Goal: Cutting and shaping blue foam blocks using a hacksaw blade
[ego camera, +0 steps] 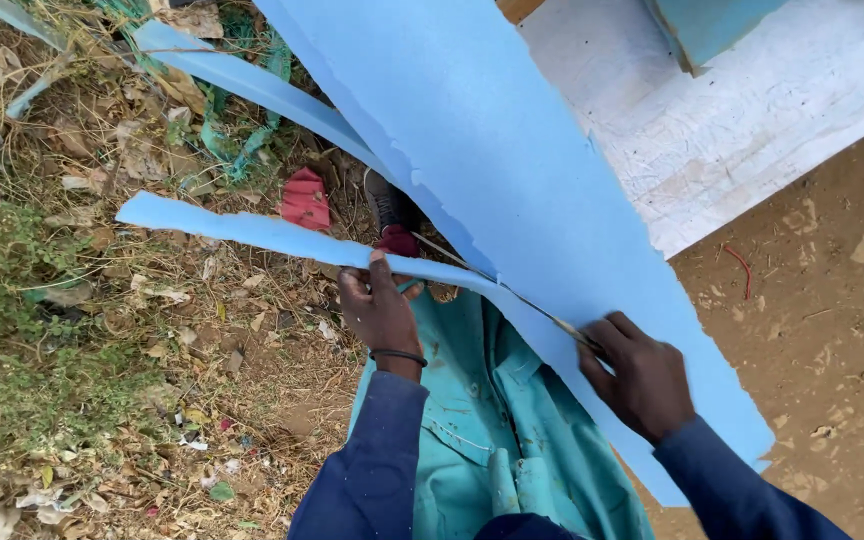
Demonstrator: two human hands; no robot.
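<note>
Blue foam sheet slants across my lap, from the top of the head view down past my right knee. My right hand is closed around a thin blade set in the cut line. My left hand pinches the narrow foam strip that peels away leftward over the dry grass and litter. A second blue strip curves above it. Under my arms, a teal work coat. A white board lies on bare earth at the upper right.
</note>
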